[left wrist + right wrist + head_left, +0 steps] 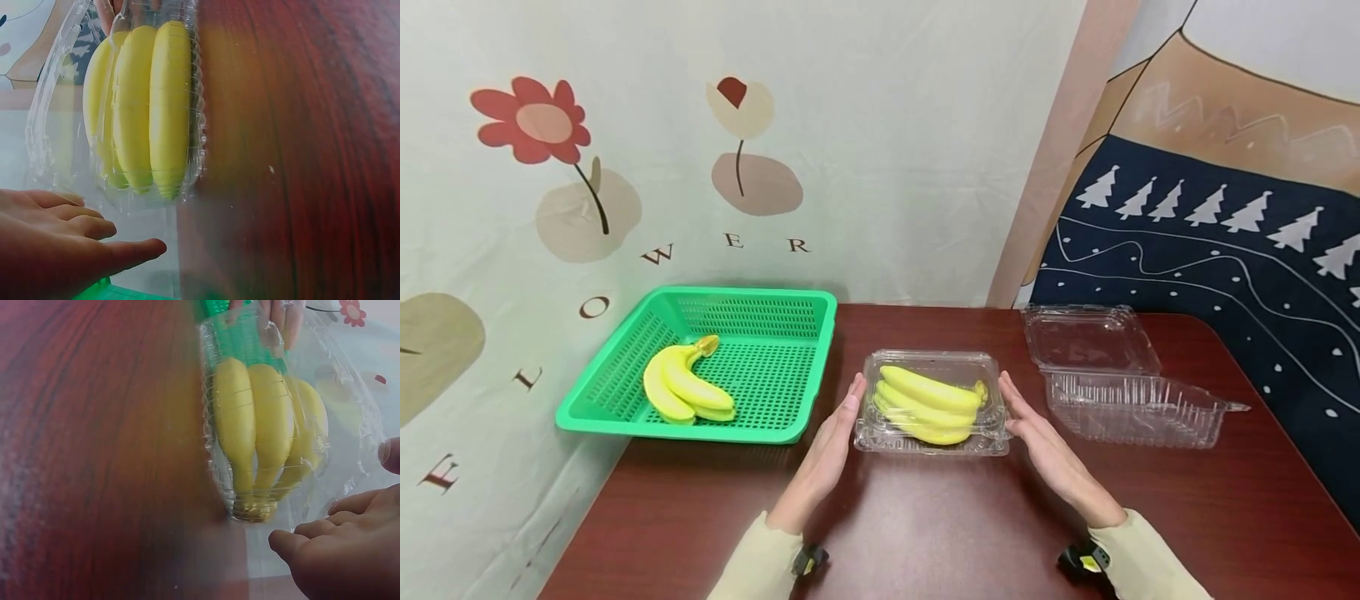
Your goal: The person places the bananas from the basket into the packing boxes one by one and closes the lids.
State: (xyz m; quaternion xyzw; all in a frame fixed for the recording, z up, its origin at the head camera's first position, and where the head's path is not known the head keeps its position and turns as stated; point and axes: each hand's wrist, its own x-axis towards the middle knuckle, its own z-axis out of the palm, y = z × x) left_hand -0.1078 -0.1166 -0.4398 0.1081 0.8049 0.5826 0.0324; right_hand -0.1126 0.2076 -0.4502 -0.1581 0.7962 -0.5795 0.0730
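Observation:
A clear plastic clamshell box [932, 357] stands on the table with a bunch of yellow bananas [928, 404] inside; its lid lies over them. My left hand [829, 446] is at the box's left side, fingers straight, palm facing it. On the opposite side my right hand [1047, 446] is held the same way, fingers extended. Both wrist views show the bananas [134, 112] through the clear wall, with the left hand [69, 244] and the right hand [350, 540] flat beside the ends. Whether the fingertips touch the plastic I cannot tell.
At the left, a green basket [775, 434] holds another bunch of bananas [685, 383]. A second clear clamshell box [1135, 408] stands at the right with its lid [1090, 340] swung back. The dark red table [925, 517] meets a printed curtain behind.

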